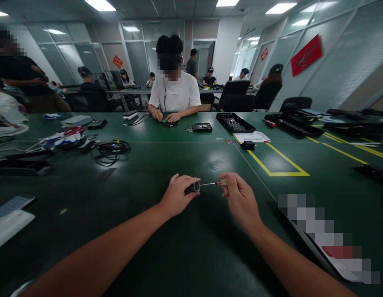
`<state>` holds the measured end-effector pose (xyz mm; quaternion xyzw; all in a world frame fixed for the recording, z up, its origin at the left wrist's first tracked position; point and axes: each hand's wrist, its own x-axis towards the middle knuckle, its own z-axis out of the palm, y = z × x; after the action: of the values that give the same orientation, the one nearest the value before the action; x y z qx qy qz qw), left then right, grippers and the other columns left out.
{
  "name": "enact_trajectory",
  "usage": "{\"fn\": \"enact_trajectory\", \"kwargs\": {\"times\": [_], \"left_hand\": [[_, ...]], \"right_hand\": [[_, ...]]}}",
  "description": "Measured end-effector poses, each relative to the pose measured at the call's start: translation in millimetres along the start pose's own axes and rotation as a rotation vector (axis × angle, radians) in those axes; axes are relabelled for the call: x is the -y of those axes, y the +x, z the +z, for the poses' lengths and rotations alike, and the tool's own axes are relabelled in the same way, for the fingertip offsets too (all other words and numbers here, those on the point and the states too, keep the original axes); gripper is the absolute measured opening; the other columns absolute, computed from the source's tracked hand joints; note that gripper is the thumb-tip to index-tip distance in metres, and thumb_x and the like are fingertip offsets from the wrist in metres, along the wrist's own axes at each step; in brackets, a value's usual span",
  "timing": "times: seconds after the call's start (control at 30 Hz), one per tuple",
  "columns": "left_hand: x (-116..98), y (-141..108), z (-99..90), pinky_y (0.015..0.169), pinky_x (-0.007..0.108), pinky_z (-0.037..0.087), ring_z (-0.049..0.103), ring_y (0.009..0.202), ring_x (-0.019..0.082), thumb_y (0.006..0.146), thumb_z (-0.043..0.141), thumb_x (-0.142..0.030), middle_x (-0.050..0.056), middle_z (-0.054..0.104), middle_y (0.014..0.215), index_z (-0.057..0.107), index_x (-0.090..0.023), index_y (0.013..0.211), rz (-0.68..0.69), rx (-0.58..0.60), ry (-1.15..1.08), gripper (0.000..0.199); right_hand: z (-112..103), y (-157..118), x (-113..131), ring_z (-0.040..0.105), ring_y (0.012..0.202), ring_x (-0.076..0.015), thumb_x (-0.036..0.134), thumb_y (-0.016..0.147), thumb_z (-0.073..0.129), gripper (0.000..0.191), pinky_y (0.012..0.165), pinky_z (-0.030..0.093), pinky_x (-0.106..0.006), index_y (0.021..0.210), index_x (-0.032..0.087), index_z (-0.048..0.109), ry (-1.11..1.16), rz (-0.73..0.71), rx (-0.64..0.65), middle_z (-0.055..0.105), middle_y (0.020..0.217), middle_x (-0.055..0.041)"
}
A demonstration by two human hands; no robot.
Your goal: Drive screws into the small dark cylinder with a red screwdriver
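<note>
Two forearms (95, 251) overhang the worktop (191, 255), left hand (179, 193) half-curled round one dark cylinder (194, 188), right hand (243, 200) pinching one screwdriver (216, 182), its tip at the cylinder's end, well short of the worktop's far edge.

By one left hand (178, 194) and one right hand (242, 200), one cylinder (191, 189) and one screwdriver (222, 182) are held. On the counter (142, 251), one black cube (248, 144) and one black cable coil (112, 147) are seen; beyond, at least three red posters (306, 56).
</note>
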<state>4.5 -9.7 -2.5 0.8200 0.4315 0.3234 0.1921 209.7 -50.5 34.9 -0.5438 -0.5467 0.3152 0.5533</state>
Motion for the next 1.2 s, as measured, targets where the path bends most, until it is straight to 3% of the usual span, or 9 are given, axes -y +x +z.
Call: {"fn": "enact_trajectory", "kwargs": {"times": [0.07,0.23,0.37,0.43,0.53,0.6,0.93,1.07,1.2], "left_hand": [[0,0,-0.5,0.118,0.058,0.025,0.061,0.12,0.025,0.09,0.072,-0.025,0.005,0.07,0.122,0.064,-0.028,0.129,-0.002,0.004,0.001,0.04],[1,0,0.2,0.119,0.058,0.025,0.061,0.121,0.024,0.09,0.072,-0.026,0.005,0.069,0.123,0.063,-0.028,0.131,-0.007,-0.004,0.009,0.041],[-2,0,0.3,0.119,0.059,0.025,0.061,0.121,0.025,0.091,0.071,-0.026,0.005,0.069,0.123,0.063,-0.027,0.131,-0.003,-0.004,0.017,0.04],[-5,0,-1.7,0.12,0.059,0.024,0.061,0.12,0.024,0.092,0.07,-0.026,0.005,0.069,0.123,0.063,-0.027,0.131,0.018,-0.008,0.038,0.04],[-8,1,-6.2,0.12,0.06,0.021,0.061,0.119,0.024,0.094,0.067,-0.023,0.005,0.068,0.122,0.063,-0.027,0.132,0.042,-0.004,0.109,0.039],[-8,2,-8.8,0.12,0.062,0.021,0.061,0.119,0.024,0.095,0.064,-0.021,0.005,0.068,0.122,0.063,-0.028,0.132,0.02,0.015,0.138,0.038],[-9,2,-11.3,0.122,0.059,0.02,0.059,0.124,0.024,0.095,0.064,-0.024,0.005,0.067,0.126,0.06,-0.026,0.135,-0.083,0.067,0.137,0.041],[-7,2,-10.7,0.117,0.055,0.034,0.058,0.124,0.025,0.097,0.061,-0.029,0.007,0.065,0.129,0.051,-0.026,0.145,-0.077,0.068,0.117,0.049],[-10,3,-9.9,0.104,0.044,0.047,0.059,0.119,0.025,0.097,0.059,-0.027,0.009,0.064,0.127,0.057,-0.021,0.135,-0.015,0.142,0.107,0.039]], "right_hand": [[-1,0,1,0.052,0.056,-0.017,0.056,0.097,0.049,0.039,0.054,0.042,-0.03,0.094,0.022,0.068,-0.03,-0.005,-0.006,0.055,0.062,0.0018],[1,0,1,0.063,0.076,-0.0207,0.049,0.094,0.056,0.03,0.072,0.051,-0.035,0.103,0.022,0.065,0.043,-0.042,-0.044,0.068,0.083,-0.0032],[5,2,-7,0.063,0.074,-0.0212,0.053,0.094,0.055,0.032,0.074,0.052,-0.038,0.098,0.023,0.065,0.093,0.015,-0.054,0.067,0.081,-0.003],[6,6,-14,0.062,0.071,-0.0203,0.055,0.092,0.059,0.031,0.072,0.053,-0.038,0.094,0.024,0.063,0.228,0.082,-0.076,0.066,0.081,-0.0025],[6,15,-23,0.054,0.059,-0.017,0.053,0.086,0.065,0.031,0.061,0.052,-0.035,0.08,0.023,0.061,0.505,0.324,-0.024,0.057,0.066,0.0013],[5,20,-27,0.05,0.054,-0.0143,0.049,0.081,0.071,0.03,0.056,0.05,-0.031,0.074,0.022,0.059,0.595,0.411,-0.072,0.053,0.061,0.0033],[7,15,-26,0.059,0.067,-0.0164,0.058,0.078,0.075,0.036,0.062,0.051,-0.032,0.085,0.024,0.066,0.434,0.187,-0.21,0.066,0.075,0.0016],[6,17,-30,0.06,0.069,-0.0168,0.059,0.08,0.071,0.036,0.068,0.05,-0.034,0.085,0.024,0.066,0.401,0.159,-0.244,0.067,0.076,0.0013],[4,20,-31,0.062,0.074,-0.0175,0.058,0.083,0.07,0.036,0.074,0.049,-0.035,0.088,0.024,0.066,0.399,0.133,-0.297,0.068,0.08,0.0009]]}}
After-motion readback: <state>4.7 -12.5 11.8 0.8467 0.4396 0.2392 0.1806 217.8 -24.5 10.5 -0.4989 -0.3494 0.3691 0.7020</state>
